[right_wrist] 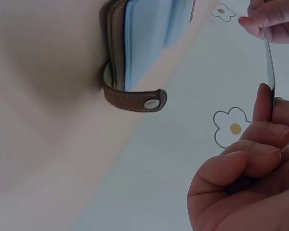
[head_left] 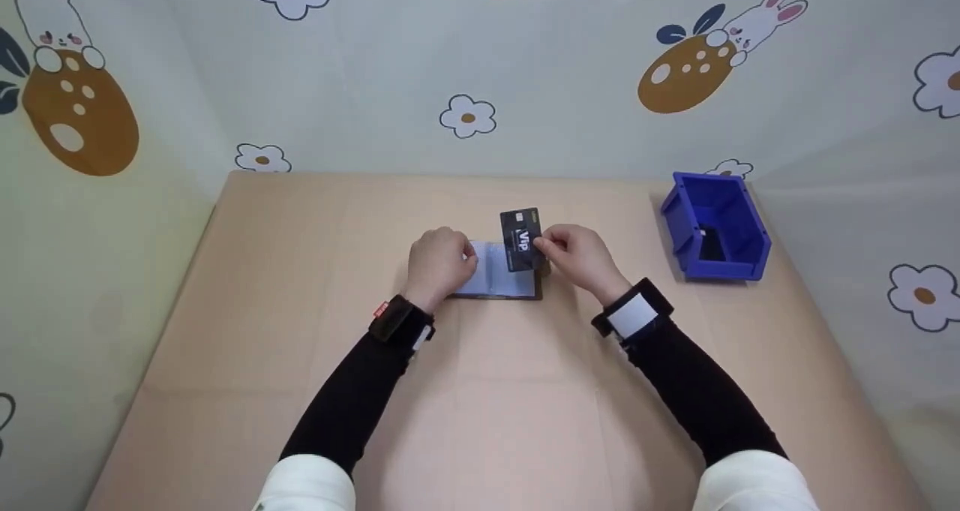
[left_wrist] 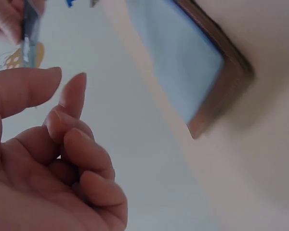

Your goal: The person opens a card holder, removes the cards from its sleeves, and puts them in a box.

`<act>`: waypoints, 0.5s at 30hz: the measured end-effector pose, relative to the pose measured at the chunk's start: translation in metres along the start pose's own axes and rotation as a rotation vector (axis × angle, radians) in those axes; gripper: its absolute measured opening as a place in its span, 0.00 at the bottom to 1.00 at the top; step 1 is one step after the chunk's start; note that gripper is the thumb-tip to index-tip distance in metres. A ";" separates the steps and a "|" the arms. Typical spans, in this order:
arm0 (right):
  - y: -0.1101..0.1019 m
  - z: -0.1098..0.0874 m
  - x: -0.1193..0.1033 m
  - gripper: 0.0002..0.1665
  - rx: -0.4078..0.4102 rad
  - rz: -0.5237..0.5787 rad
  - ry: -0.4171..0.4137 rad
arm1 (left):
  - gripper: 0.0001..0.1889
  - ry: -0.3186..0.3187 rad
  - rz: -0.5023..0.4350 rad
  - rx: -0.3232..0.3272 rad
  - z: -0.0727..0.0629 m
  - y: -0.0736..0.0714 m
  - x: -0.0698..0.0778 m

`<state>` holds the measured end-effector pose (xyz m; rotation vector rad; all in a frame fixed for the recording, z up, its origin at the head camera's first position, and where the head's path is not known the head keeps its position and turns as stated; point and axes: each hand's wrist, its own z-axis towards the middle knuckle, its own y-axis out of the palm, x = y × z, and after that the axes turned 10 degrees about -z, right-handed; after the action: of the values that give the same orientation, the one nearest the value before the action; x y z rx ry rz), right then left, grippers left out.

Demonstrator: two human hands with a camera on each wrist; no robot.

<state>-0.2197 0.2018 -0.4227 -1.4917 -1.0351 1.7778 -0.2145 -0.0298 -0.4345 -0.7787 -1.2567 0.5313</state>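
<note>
A black card (head_left: 520, 239) with "Vip" lettering and a chip is pinched near its edge between the thumb and fingers of my right hand (head_left: 579, 256). It is seen edge-on in the right wrist view. Below it lies an open card holder (head_left: 513, 282) with clear bluish sleeves, a brown cover and a snap strap (right_wrist: 132, 100). My left hand (head_left: 442, 265) hovers by the holder's left side and hides part of it in the head view. Its fingers (left_wrist: 89, 154) are loosely bent, the thumb and index finger apart, holding nothing.
A blue plastic bin (head_left: 716, 229) with a dark item (head_left: 710, 244) inside stands at the back right of the table (head_left: 300, 331). Behind the table hangs a patterned backdrop (head_left: 375, 76) with flowers and rabbits.
</note>
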 end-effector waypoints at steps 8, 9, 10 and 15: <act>-0.022 -0.007 0.031 0.13 0.076 -0.016 0.039 | 0.09 0.005 0.188 0.051 -0.001 0.016 -0.020; -0.025 -0.008 0.036 0.13 0.089 -0.022 0.044 | 0.10 -0.002 0.192 0.045 -0.001 0.018 -0.022; -0.029 -0.009 0.041 0.13 0.100 -0.024 0.046 | 0.10 -0.002 0.199 0.041 -0.001 0.019 -0.023; -0.050 -0.014 0.066 0.14 0.143 -0.052 0.069 | 0.11 -0.012 0.242 0.005 -0.002 0.023 -0.025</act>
<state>-0.2209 0.2856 -0.4152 -1.4158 -0.8853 1.7149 -0.2178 -0.0338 -0.4684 -0.9307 -1.1782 0.7358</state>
